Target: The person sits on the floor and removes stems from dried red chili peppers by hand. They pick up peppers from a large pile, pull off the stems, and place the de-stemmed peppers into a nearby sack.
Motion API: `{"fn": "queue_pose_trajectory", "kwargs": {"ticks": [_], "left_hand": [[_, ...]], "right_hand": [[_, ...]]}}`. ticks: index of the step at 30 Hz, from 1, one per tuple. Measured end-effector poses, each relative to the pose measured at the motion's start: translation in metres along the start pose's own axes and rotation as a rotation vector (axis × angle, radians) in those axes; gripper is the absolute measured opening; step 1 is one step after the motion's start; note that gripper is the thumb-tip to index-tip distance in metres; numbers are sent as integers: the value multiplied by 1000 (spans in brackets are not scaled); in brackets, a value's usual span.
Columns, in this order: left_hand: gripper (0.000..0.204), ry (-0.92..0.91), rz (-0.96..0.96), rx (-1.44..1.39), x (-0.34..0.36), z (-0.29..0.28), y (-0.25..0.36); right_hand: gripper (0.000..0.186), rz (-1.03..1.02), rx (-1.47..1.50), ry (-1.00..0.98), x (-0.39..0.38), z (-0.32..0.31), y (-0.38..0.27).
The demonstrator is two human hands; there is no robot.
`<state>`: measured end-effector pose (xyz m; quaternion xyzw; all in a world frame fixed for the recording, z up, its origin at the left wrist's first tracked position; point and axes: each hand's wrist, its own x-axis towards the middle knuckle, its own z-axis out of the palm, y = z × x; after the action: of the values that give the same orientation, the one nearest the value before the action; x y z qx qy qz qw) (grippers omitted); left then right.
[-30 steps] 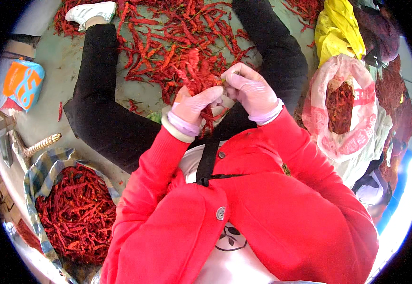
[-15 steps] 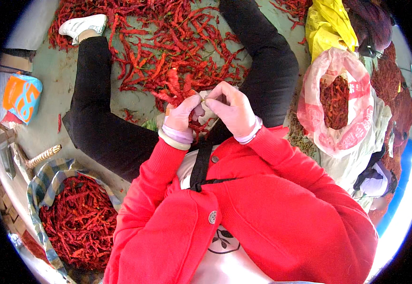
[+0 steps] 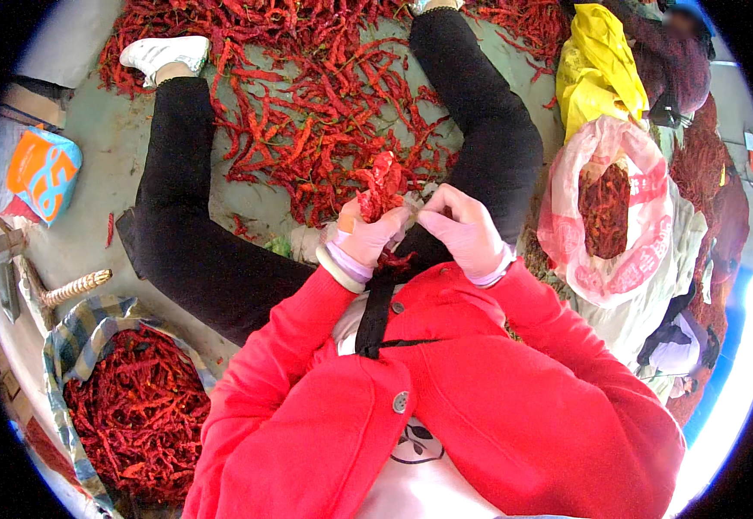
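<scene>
My gloved left hand (image 3: 362,238) is closed round a bunch of dried red chilies (image 3: 381,186) in front of my lap. Beside it, on the right, my gloved right hand (image 3: 463,229) has thumb and forefinger pinched together near the bunch; whatever is between those fingertips is too small to make out. Loose red chilies (image 3: 307,121) are spread thickly over the grey-green floor between my black-trousered legs (image 3: 173,182). Some small pale and green bits lie partly hidden behind my hands.
A checked sack (image 3: 70,346) of chilies stands at lower left, near a ribbed handle (image 3: 74,288) and an orange-and-blue packet (image 3: 44,173). At right are a pink-and-white bag (image 3: 558,233) of chilies, a yellow bag (image 3: 593,69) and, behind them, a person (image 3: 670,65) in dark clothing.
Both hands have moved lower, the left still holding the bunch. My right fingertips have drawn a little away from the bunch since half a second ago.
</scene>
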<state>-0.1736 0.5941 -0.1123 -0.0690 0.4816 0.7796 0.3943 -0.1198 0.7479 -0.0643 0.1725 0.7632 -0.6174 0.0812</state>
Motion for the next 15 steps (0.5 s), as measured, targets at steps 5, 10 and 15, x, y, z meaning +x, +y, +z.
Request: {"fn": "queue_pose_trajectory", "kwargs": {"ticks": [5, 10, 15], "left_hand": [[15, 236, 352, 493, 10, -8, 10], [10, 301, 356, 391, 19, -27, 12], [5, 81, 227, -105, -45, -67, 67]], "right_hand": [[13, -221, -148, 244, 21, 40, 2], [10, -337, -332, 319, 31, 34, -26], [18, -99, -588, -954, -18, -106, -2]]}}
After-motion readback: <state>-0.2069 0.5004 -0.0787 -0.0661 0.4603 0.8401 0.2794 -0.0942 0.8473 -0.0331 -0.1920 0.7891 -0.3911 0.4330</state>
